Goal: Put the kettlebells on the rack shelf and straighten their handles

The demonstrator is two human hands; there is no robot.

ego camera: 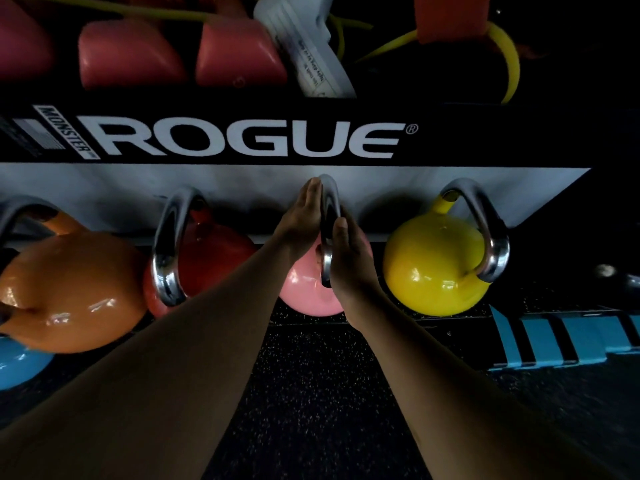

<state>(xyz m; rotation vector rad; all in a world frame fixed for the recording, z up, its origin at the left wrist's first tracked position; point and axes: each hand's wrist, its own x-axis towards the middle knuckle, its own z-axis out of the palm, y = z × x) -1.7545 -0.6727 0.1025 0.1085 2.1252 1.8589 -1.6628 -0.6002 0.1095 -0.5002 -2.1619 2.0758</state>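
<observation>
A pink kettlebell sits on the low rack shelf, its steel handle pointing straight out toward me. My left hand lies flat against the handle's left side and my right hand presses flat on its right side, fingers straight, sandwiching it. A yellow kettlebell stands to the right with its handle turned to the right. A red kettlebell and an orange kettlebell stand to the left. A blue kettlebell shows at the lower left edge.
The black rack beam with white lettering runs across above the kettlebells. An upper shelf holds pink weights, a white tag and yellow bands. Black speckled rubber floor lies below; a blue striped mat is at right.
</observation>
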